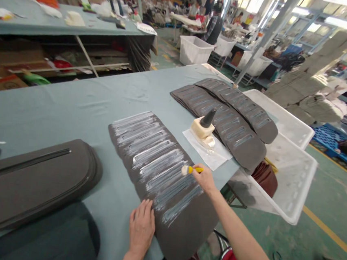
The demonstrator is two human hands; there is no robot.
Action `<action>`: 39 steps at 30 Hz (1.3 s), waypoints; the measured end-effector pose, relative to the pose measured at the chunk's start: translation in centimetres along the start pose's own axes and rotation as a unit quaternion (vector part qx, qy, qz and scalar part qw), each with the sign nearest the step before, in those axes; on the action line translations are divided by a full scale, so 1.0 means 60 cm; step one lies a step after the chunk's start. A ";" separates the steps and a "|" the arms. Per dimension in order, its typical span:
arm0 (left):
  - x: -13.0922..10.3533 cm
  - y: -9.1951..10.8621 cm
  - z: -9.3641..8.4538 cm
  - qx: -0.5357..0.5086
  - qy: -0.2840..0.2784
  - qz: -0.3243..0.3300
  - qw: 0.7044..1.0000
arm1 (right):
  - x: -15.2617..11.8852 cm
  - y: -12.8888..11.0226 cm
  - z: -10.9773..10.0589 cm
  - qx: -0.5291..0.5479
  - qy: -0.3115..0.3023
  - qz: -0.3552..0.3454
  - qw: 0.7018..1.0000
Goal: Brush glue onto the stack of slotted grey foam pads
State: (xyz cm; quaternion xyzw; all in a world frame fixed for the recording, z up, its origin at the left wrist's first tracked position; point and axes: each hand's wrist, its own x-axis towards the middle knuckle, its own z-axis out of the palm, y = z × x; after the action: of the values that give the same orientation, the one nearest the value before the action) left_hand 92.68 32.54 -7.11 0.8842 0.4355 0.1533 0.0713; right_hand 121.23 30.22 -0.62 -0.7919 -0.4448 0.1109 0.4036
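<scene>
My right hand is closed on a small paintbrush with a yellow handle and pale bristles. The bristles rest on the right part of a fanned row of dark grey slotted pieces, streaked with white around their slots. Along the near left edge of these pieces lies my left hand, fingers stretched out, touching the edge and holding nothing. Beyond the pieces, a cream bottle with a black cone-shaped nozzle stands on a white sheet, next to a white blob.
More overlapped slotted pieces lie at the table's far right. A stack of dark rounded pieces sits at left. White bins stand beyond the right edge, one holding brown-red pieces. People are in the background.
</scene>
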 end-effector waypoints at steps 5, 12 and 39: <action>0.000 0.004 -0.007 -0.012 0.006 -0.005 1.000 | 0.043 0.043 -0.039 -0.046 0.020 -0.019 0.999; 0.029 -0.019 -0.015 -0.155 0.034 -0.087 0.983 | 0.044 0.024 -0.031 -0.056 0.021 0.015 0.998; 0.220 -0.075 -0.003 0.064 0.061 -0.107 0.990 | 0.153 -0.145 0.213 0.026 -0.071 -0.216 0.974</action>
State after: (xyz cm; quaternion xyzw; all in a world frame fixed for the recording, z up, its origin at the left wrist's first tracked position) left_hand 96.81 45.74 -5.37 0.8242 0.5403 0.1699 0.0036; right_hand 114.39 46.85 -0.80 -0.6565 -0.6295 0.0889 0.4060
